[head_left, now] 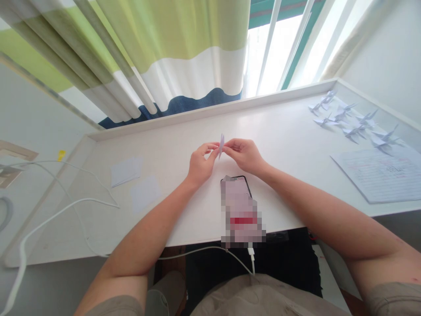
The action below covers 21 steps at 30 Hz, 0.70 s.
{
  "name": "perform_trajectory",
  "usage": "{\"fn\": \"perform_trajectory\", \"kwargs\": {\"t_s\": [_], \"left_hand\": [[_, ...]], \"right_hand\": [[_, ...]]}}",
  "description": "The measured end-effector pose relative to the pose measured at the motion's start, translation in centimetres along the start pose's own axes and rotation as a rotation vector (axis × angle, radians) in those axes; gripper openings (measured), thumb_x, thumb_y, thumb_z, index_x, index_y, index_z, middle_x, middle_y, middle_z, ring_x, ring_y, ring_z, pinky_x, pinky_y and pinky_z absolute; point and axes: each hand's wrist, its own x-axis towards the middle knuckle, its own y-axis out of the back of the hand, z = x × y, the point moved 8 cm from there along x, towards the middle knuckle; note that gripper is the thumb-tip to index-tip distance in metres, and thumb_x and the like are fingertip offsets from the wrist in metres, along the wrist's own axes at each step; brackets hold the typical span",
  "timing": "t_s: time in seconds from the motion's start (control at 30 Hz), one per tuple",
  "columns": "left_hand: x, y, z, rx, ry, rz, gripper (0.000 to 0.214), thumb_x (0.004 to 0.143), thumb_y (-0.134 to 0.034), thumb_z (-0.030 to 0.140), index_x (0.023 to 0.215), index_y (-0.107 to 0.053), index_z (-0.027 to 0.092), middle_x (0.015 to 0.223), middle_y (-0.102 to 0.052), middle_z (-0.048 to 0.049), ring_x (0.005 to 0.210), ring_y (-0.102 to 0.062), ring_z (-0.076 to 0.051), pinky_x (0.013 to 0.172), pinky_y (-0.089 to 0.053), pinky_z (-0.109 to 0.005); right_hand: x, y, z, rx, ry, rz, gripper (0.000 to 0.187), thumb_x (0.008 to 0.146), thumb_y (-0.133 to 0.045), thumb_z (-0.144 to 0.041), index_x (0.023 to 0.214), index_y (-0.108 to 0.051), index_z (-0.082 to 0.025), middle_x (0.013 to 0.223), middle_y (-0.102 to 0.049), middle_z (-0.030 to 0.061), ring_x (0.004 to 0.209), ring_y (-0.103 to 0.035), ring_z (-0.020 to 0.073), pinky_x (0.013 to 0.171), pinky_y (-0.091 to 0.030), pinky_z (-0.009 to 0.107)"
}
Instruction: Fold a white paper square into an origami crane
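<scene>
Between my two hands, above the middle of the white desk (184, 215), a small folded piece of white paper (221, 145) stands nearly edge-on. My left hand (203, 161) pinches it from the left with thumb and fingers. From the right, the thumb and fingertips of my right hand (245, 154) are closed on the same paper. Its exact folds are too small to make out. Just below the hands lies a phone (240, 206) with a blurred screen, plugged into a white cable (251, 254).
Several folded paper cranes (355, 127) stand at the back right, behind a lined, written-on notepad (381, 173). Paper squares (126, 171) lie on the left, beside loose white cables (75, 202). A raised rim (210, 109) runs along the back below a curtain (190, 48).
</scene>
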Motion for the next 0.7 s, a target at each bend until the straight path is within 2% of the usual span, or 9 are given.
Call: {"fn": "perform_trajectory", "kwargs": {"t_s": [0.2,0.4,0.57,0.7], "left_hand": [[-0.25,-0.30,-0.20,0.031,0.043,-0.025,0.014,0.100,-0.072,0.035,0.095,-0.077,0.023,0.123,-0.084,-0.0100,0.120,-0.077,-0.029,0.113,-0.055,-0.047],[-0.01,-0.31,-0.34,0.043,0.005,-0.015,0.011,0.101,-0.069,0.028,0.095,-0.077,0.023,0.123,-0.084,-0.0084,0.118,-0.077,-0.026,0.110,-0.056,-0.045],[0.15,-0.29,-0.29,0.128,-0.045,0.007,0.009,0.101,-0.070,0.023,0.096,-0.077,0.023,0.124,-0.083,-0.0081,0.122,-0.076,-0.026,0.106,-0.058,-0.044],[0.00,-0.27,0.08,0.184,-0.100,0.035,0.008,0.101,-0.070,0.022,0.096,-0.077,0.024,0.117,-0.084,-0.0069,0.115,-0.077,-0.025,0.105,-0.059,-0.044]], "right_hand": [[-0.06,0.35,0.62,-0.013,-0.053,0.034,0.032,0.085,-0.087,-0.054,0.084,-0.081,-0.022,0.092,-0.085,0.0085,0.091,-0.080,0.0261,0.092,-0.064,0.046],[-0.06,0.17,0.17,-0.016,-0.024,0.034,0.034,0.085,-0.087,-0.056,0.086,-0.083,-0.023,0.094,-0.085,0.0070,0.093,-0.080,0.0248,0.097,-0.065,0.045],[-0.09,0.08,0.06,-0.037,-0.011,0.043,0.031,0.087,-0.085,-0.053,0.086,-0.083,-0.022,0.092,-0.086,0.0076,0.091,-0.081,0.0255,0.091,-0.065,0.044],[-0.10,0.31,-0.07,-0.070,-0.029,0.057,0.025,0.088,-0.085,-0.047,0.085,-0.084,-0.022,0.092,-0.087,0.0070,0.090,-0.082,0.0261,0.089,-0.065,0.043]]}}
